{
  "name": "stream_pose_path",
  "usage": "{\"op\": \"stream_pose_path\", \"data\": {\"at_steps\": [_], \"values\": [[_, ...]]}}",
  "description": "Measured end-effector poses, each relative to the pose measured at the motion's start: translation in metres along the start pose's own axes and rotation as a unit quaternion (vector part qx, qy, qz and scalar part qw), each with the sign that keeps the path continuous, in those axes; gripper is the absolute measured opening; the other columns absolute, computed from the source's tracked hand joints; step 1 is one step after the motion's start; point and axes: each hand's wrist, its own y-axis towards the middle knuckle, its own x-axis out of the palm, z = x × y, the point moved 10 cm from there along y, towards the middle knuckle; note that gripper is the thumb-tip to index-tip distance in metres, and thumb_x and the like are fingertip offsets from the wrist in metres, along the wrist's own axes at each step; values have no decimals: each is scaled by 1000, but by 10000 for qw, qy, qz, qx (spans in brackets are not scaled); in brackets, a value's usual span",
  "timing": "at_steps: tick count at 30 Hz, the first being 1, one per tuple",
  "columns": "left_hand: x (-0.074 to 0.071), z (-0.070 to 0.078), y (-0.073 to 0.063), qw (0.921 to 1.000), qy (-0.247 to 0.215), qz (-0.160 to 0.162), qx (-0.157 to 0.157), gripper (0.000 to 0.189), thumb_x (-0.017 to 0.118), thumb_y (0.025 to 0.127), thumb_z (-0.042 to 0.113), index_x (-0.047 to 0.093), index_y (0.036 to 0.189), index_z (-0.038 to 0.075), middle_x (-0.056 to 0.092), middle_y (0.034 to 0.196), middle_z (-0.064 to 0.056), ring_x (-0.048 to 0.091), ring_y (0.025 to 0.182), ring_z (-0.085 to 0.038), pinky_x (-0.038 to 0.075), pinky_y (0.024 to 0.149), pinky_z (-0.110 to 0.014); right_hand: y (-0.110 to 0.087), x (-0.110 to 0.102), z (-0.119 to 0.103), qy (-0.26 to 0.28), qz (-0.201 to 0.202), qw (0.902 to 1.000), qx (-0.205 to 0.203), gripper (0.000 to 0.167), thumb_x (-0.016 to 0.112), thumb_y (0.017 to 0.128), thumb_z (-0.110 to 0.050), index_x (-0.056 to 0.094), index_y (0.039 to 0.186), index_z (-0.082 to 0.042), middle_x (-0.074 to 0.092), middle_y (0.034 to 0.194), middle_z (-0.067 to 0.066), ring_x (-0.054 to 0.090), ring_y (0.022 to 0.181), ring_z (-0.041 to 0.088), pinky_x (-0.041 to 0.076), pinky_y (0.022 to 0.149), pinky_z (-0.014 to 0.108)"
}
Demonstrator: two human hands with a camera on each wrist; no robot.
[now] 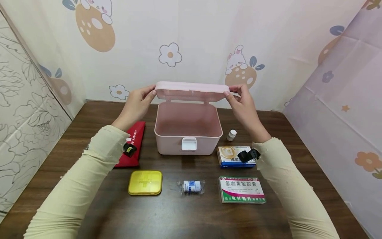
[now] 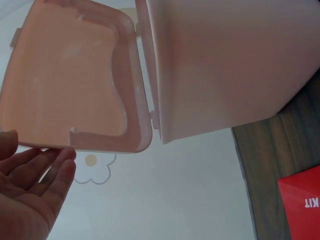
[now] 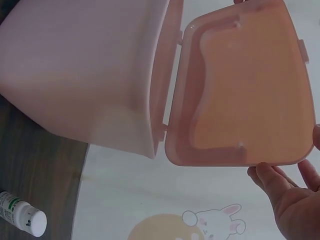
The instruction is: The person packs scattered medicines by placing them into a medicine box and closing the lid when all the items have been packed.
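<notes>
A pink plastic storage box (image 1: 170, 145) stands on the table with its hinged lid (image 1: 192, 87) raised at the back. My left hand (image 1: 135, 105) pinches the lid's left edge between thumb and fingers, and my right hand (image 1: 244, 105) pinches the right edge the same way. In the left wrist view, fingers (image 2: 59, 172) press along the lid's rim. Fingertips (image 3: 265, 170) of the right hand meet the rim in the right wrist view. The box's visible interior is bare, and a white latch (image 1: 189, 144) sits on its front.
Left of the box lie a red first aid pouch (image 1: 131, 146) and a yellow case (image 1: 145, 182). A wrapped roll (image 1: 192, 186) lies in front. To the right are a small white bottle (image 1: 231, 135), a blue-and-white box (image 1: 229, 157) and a green-and-white medicine box (image 1: 242, 190). A patterned curtain (image 1: 203, 39) hangs behind.
</notes>
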Motion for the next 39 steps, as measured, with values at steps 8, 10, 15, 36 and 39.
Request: {"op": "stream_pose_path", "data": {"at_steps": [8,10,15,36,39], "values": [[-3,-4,4,9997,-49,238,60,38,53,98,15,54,133,-1,59,126,-18,54,117,-28,43,98,-43,4,1,2,67,-16,9999,-147,32,50,98,-9,42,122,12,54,116,21,56,110,32,47,94,30],[-4,-5,4,9996,-48,269,60,38,54,98,15,55,132,-2,60,124,-19,56,116,-29,43,98,-43,5,2,2,57,-30,9999,-159,31,49,99,-7,43,122,12,54,117,22,56,110,32,46,95,31],[-6,-7,6,9992,-75,390,33,36,54,98,16,57,129,-3,63,118,-20,60,110,-29,44,98,-42,7,1,2,21,-16,9997,-241,30,47,99,-4,46,124,12,56,118,24,57,109,33,47,95,32],[-19,-26,30,9870,-1099,1013,-589,29,60,95,18,68,110,-4,70,98,-16,63,80,-7,48,71,-20,38,-13,22,1065,543,9923,-328,24,60,93,-12,63,114,0,66,103,12,66,94,18,52,84,29],[-18,-29,31,9845,-1326,980,-603,26,61,93,11,67,113,-6,69,105,-17,63,86,-6,48,77,-20,42,-13,24,1154,633,9910,-230,25,60,93,-14,64,113,0,65,103,13,66,94,19,52,83,29]]}}
